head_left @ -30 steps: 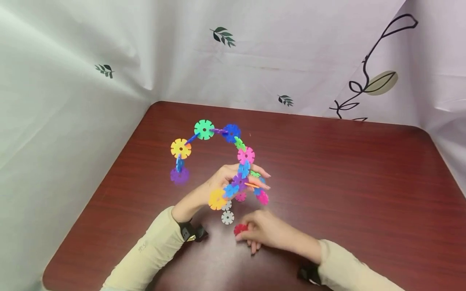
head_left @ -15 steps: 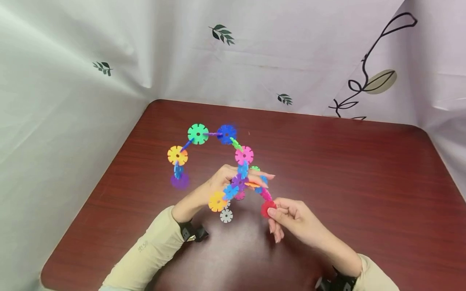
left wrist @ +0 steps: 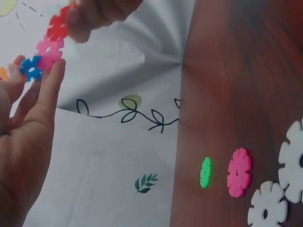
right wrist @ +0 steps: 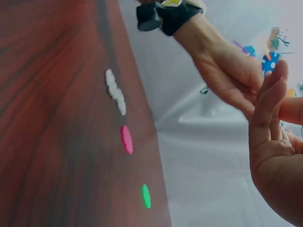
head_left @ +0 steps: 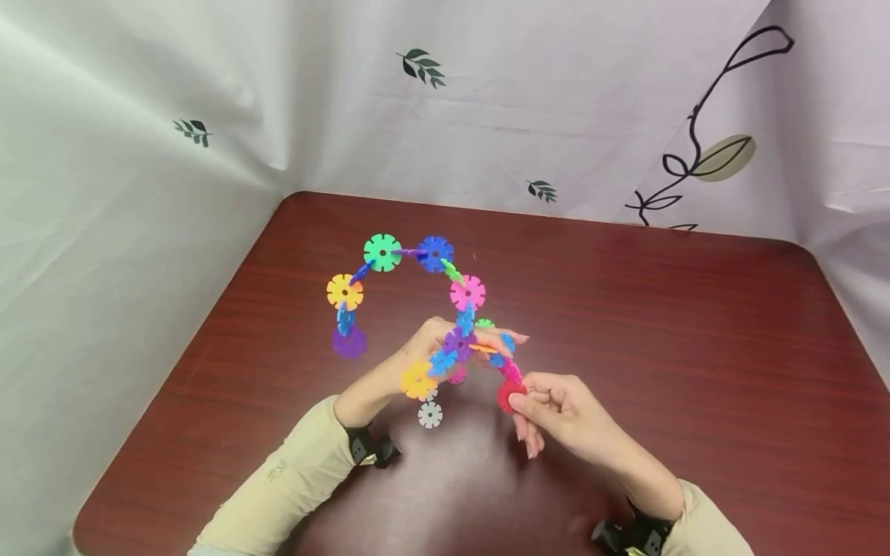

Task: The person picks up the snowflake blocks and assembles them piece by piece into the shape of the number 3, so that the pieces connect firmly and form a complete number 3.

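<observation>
A chain of interlocking notched plastic discs in many colours arches up in front of my left hand. That hand holds the chain near its right branch, thumb and fingers around the blue disc and an orange one in the left wrist view. My right hand pinches a red notched disc between thumb and forefinger. The red disc touches the pink disc at the branch's end; how deeply their slots engage is unclear. In the right wrist view, fingers hide the red disc.
Loose on the dark red table lie a green disc, a pink disc and two overlapping light grey discs. White cloth with leaf prints hangs behind the table and at its sides.
My right hand has carried the red disc up and to the right, from low over the table to the pink disc at the branch end. The chain's arch has swayed slightly.
</observation>
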`<action>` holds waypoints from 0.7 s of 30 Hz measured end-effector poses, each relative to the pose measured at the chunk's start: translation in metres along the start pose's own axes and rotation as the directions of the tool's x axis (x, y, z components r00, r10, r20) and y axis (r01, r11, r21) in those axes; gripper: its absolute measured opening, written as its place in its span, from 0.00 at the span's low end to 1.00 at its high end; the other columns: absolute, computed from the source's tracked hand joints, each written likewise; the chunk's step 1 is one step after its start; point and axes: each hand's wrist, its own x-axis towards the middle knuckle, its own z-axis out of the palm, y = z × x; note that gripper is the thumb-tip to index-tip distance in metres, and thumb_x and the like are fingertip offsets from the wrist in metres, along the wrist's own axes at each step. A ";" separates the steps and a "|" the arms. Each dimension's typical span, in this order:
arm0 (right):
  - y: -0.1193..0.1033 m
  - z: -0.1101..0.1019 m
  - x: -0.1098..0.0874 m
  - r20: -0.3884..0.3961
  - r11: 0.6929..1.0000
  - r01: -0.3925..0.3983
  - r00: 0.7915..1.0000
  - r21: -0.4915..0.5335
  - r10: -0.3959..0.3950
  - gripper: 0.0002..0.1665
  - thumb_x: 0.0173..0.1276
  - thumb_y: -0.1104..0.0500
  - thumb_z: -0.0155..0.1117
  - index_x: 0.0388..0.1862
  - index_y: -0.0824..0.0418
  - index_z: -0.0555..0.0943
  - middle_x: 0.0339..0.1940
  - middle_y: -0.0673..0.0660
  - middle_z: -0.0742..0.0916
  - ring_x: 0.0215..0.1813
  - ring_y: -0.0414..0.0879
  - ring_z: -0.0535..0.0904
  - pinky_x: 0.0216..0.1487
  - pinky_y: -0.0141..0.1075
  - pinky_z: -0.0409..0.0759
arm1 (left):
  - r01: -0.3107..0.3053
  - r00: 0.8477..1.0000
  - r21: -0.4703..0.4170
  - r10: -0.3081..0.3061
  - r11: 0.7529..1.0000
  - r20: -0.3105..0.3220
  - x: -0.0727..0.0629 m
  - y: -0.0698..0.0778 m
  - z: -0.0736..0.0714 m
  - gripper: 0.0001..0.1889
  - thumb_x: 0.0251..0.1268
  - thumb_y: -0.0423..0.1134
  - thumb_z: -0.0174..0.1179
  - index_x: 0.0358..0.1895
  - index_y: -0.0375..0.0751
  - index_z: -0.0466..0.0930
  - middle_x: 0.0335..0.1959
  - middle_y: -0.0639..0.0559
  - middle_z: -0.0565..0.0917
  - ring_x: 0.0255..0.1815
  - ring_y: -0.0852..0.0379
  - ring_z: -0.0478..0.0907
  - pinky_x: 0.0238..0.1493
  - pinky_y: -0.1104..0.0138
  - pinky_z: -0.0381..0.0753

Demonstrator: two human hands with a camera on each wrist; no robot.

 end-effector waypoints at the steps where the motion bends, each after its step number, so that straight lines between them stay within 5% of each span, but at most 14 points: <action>1: -0.001 0.000 0.000 -0.004 1.000 -0.010 1.000 0.009 0.010 0.09 0.70 0.72 0.48 0.31 0.69 0.75 0.17 0.67 0.78 0.14 0.45 0.77 0.13 0.36 0.75 | 0.014 1.000 -0.040 -0.014 0.999 -0.001 0.000 0.000 0.000 0.20 0.51 0.22 0.49 0.46 0.06 0.63 0.53 0.13 0.66 0.63 0.25 0.61 0.60 0.46 0.69; 9: -0.003 -0.002 -0.001 0.047 0.997 0.009 0.999 0.079 -0.013 0.08 0.70 0.73 0.46 0.32 0.71 0.74 0.16 0.65 0.75 0.11 0.47 0.73 0.11 0.35 0.72 | 0.104 0.993 -0.195 -0.112 0.975 -0.031 0.001 -0.004 0.004 0.26 0.67 0.33 0.52 0.47 0.03 0.59 0.56 0.15 0.66 0.63 0.31 0.65 0.62 0.50 0.68; 17: -0.004 -0.013 -0.002 0.144 0.999 -0.015 0.990 0.051 0.007 0.09 0.69 0.75 0.47 0.32 0.70 0.75 0.12 0.62 0.71 0.07 0.48 0.64 0.06 0.31 0.65 | 0.069 0.998 0.045 -0.069 0.997 0.006 0.002 0.004 0.011 0.19 0.66 0.30 0.53 0.47 0.09 0.66 0.52 0.17 0.70 0.56 0.32 0.72 0.55 0.53 0.75; 21: -0.004 -0.009 -0.003 0.076 0.999 -0.044 0.996 0.030 0.041 0.09 0.68 0.74 0.48 0.31 0.69 0.75 0.12 0.62 0.70 0.09 0.47 0.61 0.06 0.30 0.64 | 0.064 0.998 0.002 -0.064 0.998 0.002 0.001 0.002 0.012 0.22 0.67 0.33 0.54 0.46 0.08 0.65 0.52 0.15 0.68 0.58 0.28 0.69 0.55 0.50 0.74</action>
